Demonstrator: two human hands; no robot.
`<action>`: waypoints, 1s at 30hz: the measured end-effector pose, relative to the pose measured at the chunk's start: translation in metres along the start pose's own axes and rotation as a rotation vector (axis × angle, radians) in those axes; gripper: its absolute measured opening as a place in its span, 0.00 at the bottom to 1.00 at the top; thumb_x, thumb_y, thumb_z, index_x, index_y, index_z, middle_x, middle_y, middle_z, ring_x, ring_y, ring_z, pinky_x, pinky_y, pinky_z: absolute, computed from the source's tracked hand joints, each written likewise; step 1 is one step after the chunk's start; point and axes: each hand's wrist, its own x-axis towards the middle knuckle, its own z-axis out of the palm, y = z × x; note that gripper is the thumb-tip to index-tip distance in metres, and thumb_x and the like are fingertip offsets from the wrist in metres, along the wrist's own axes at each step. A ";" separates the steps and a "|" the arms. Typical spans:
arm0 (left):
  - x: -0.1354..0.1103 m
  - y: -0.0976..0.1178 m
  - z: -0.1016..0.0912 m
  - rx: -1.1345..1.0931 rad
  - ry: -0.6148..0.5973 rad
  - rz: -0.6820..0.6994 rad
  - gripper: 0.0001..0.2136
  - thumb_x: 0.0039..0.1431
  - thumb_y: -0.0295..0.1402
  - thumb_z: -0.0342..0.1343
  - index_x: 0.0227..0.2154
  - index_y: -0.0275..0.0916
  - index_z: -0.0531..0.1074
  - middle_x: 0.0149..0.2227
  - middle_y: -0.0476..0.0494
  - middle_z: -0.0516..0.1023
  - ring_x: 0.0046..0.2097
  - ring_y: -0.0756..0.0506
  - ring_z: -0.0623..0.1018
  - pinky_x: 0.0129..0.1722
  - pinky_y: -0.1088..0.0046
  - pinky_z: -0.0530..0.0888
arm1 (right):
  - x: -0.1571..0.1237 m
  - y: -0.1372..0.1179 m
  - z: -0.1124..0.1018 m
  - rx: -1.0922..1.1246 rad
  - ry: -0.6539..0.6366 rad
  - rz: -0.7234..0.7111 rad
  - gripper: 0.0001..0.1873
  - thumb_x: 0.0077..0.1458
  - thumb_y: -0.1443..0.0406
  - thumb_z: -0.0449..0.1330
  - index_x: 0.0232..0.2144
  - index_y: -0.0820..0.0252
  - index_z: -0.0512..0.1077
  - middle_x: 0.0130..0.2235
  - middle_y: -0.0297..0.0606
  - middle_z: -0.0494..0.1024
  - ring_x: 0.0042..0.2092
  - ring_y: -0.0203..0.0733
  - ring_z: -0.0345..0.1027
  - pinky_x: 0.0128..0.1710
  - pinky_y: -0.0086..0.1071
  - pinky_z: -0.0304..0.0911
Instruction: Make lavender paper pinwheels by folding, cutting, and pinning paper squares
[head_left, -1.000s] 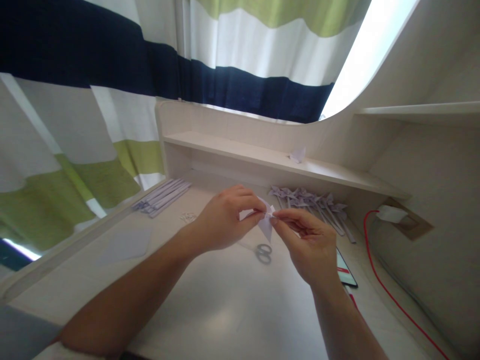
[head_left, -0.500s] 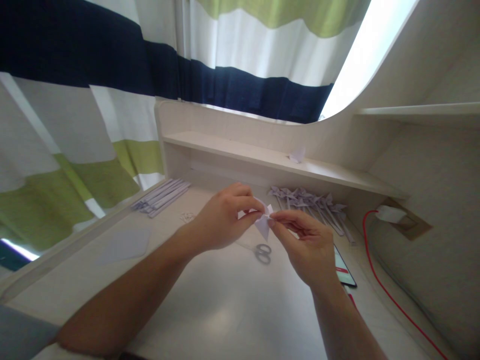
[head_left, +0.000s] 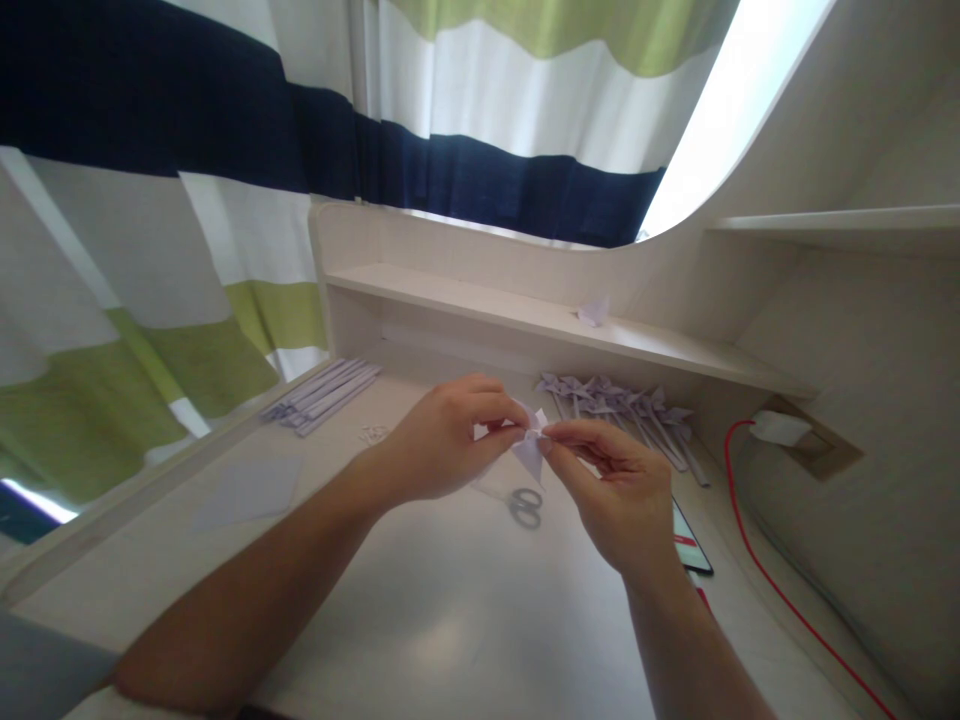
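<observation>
Between my two hands is a small folded paper pinwheel (head_left: 531,458), white, held up above the desk. My left hand (head_left: 469,432) pinches its left side between thumb and fingertips. From the right, my right hand (head_left: 611,480) pinches near the middle of the pinwheel, its fingertips almost meeting the left ones. Fingers hide part of the folds. Below them on the desk lie grey-handled scissors (head_left: 525,508), the blades partly covered by my left hand. Several paper pinwheels on sticks (head_left: 611,395) lie in a row behind my right hand.
Rolled paper sticks (head_left: 326,393) lie at the back left, with paper sheets (head_left: 251,487) in front and small white pieces (head_left: 373,434) nearby. A phone (head_left: 690,540) sits beside my right wrist. A folded paper piece (head_left: 594,312) is on the shelf (head_left: 465,302). A red cable (head_left: 780,580) runs along the right.
Both hands keep their pinch on the pinwheel and have barely moved. The paper has turned slightly between the fingers, its lower blade shifting a little to the right.
</observation>
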 end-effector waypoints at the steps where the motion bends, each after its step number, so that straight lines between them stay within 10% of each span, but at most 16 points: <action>1: 0.000 0.000 0.000 -0.001 0.002 0.002 0.05 0.64 0.27 0.60 0.37 0.39 0.81 0.33 0.48 0.79 0.37 0.48 0.77 0.40 0.72 0.72 | 0.000 0.000 0.000 -0.004 -0.003 -0.002 0.05 0.55 0.68 0.70 0.34 0.52 0.83 0.34 0.32 0.86 0.36 0.42 0.80 0.41 0.34 0.75; 30: -0.003 -0.005 -0.005 0.065 -0.219 0.035 0.07 0.67 0.28 0.59 0.37 0.38 0.83 0.34 0.46 0.77 0.36 0.48 0.77 0.39 0.71 0.70 | 0.002 -0.006 -0.006 -0.171 -0.195 -0.083 0.09 0.56 0.72 0.65 0.32 0.53 0.83 0.33 0.31 0.86 0.34 0.41 0.81 0.39 0.32 0.74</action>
